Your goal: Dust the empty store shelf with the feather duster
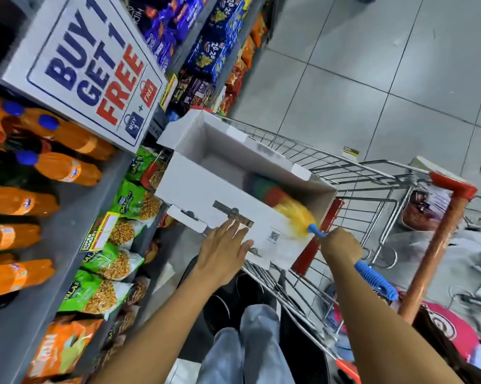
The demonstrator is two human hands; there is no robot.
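The right hand (pixel 342 245) grips the blue handle of the duster (pixel 297 214), whose yellow feathers, blurred, lie over the near corner of an open white box (pixel 206 195). The box sits on top of a wire cart (pixel 358 184). The left hand (pixel 222 250) rests flat, fingers spread, on the box's near side, holding nothing. To the left, shelves (pixel 67 223) carry orange soda bottles (pixel 65 169) and green snack bags (pixel 106 292) under a "Buy 1 Get 1 Free" sign (pixel 89 65).

We see a matt white cardboard box (pixel 220 195) in a shiny metal-wire cart (pixel 353 189), the feather duster (pixel 372 275) with its ribbed blue plastic handle, and glossy floor tiles (pixel 386 65).
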